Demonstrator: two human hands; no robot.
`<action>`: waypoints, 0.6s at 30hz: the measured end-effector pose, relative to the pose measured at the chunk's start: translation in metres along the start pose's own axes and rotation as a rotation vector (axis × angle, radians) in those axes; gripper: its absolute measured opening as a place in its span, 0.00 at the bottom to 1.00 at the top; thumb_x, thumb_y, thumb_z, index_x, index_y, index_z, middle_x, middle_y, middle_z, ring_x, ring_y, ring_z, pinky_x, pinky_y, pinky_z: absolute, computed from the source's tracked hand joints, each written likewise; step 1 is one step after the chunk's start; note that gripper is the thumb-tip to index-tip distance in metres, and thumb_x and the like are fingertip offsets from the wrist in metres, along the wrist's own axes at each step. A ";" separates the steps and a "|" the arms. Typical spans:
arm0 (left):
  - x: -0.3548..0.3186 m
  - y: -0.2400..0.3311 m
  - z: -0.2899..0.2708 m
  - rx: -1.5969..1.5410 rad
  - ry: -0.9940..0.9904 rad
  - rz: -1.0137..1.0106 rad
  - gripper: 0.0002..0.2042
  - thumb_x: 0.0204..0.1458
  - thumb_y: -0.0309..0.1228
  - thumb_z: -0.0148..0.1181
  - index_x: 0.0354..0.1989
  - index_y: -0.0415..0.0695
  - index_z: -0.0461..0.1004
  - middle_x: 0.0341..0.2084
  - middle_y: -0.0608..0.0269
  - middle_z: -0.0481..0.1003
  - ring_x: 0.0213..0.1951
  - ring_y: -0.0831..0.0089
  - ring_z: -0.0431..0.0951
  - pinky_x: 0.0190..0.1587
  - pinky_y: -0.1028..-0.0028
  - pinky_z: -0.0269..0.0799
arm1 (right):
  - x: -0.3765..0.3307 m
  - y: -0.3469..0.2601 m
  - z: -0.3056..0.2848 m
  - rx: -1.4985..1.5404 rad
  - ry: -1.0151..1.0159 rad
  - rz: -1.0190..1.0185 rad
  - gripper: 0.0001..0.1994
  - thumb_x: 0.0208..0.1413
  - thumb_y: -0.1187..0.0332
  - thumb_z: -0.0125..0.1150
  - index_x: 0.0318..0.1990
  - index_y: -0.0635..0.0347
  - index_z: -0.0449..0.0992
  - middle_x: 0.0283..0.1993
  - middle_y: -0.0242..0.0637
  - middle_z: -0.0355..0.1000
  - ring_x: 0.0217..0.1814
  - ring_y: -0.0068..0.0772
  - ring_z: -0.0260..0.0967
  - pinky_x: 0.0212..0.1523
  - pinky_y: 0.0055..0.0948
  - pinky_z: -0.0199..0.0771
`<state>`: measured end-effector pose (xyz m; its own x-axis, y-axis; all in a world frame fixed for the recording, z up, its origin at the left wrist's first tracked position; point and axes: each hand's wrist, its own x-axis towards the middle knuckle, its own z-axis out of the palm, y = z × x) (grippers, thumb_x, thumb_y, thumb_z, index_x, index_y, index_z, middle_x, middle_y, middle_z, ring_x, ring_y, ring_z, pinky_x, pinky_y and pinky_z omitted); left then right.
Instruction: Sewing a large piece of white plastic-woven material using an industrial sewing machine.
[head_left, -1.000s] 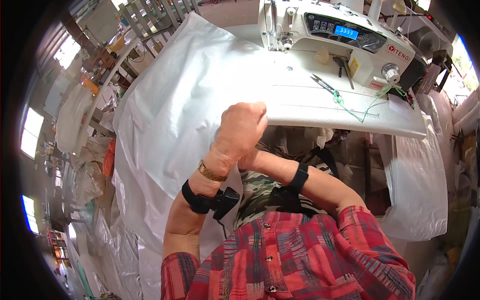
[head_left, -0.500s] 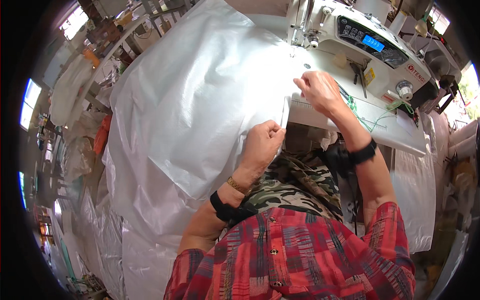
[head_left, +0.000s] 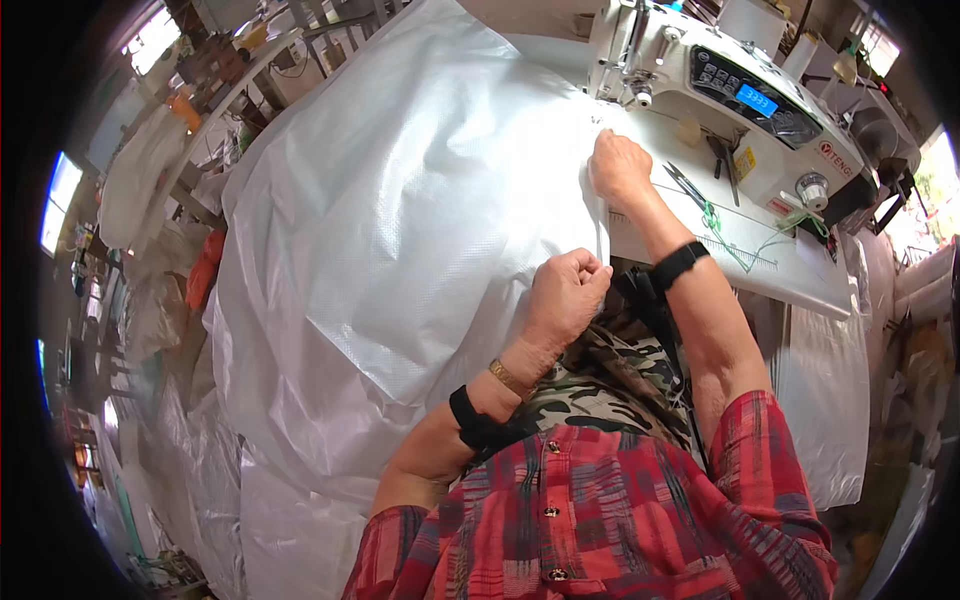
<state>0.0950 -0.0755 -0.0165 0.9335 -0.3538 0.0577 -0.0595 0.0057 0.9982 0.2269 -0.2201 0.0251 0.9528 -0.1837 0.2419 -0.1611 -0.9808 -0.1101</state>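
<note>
A big white woven plastic sheet (head_left: pixel 400 220) covers the left of the table and drapes toward my lap. My left hand (head_left: pixel 570 293) is closed in a pinch on its near right edge, beside the table's front. Farther up, my right hand (head_left: pixel 620 168) has its fingers closed at the same edge, just short of the needle area; its fingertips are partly hidden. The sewing machine (head_left: pixel 740 95), white with a dark control panel and lit blue screen, stands beyond that hand. The sheet's edge runs toward the presser foot (head_left: pixel 598 115), washed out by bright light.
Scissors with green handles (head_left: pixel 690 188) lie on the white machine bed (head_left: pixel 735 235), right of my right hand, with loose green thread (head_left: pixel 750 255) nearby. A dark slim tool (head_left: pixel 722 165) rests by the machine's base. A cluttered rack (head_left: pixel 210 130) stands at the far left.
My right hand has moved forward and left to the sheet's edge near the needle. My left hand has shifted right, still pinching the sheet. The scissors show more fully, and the view has shifted slightly.
</note>
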 end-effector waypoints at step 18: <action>0.025 0.001 -0.007 0.475 0.199 0.299 0.08 0.49 0.29 0.56 0.22 0.38 0.71 0.15 0.47 0.71 0.23 0.46 0.75 0.27 0.59 0.70 | -0.007 -0.011 0.001 -0.151 -0.062 -0.199 0.06 0.42 0.76 0.59 0.28 0.64 0.80 0.30 0.51 0.78 0.38 0.50 0.79 0.37 0.41 0.78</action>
<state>0.1204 -0.0775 -0.0141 0.8976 -0.2192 0.3825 -0.4386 -0.3571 0.8247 0.2222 -0.2077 0.0240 0.9828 0.0142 0.1840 -0.0006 -0.9968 0.0804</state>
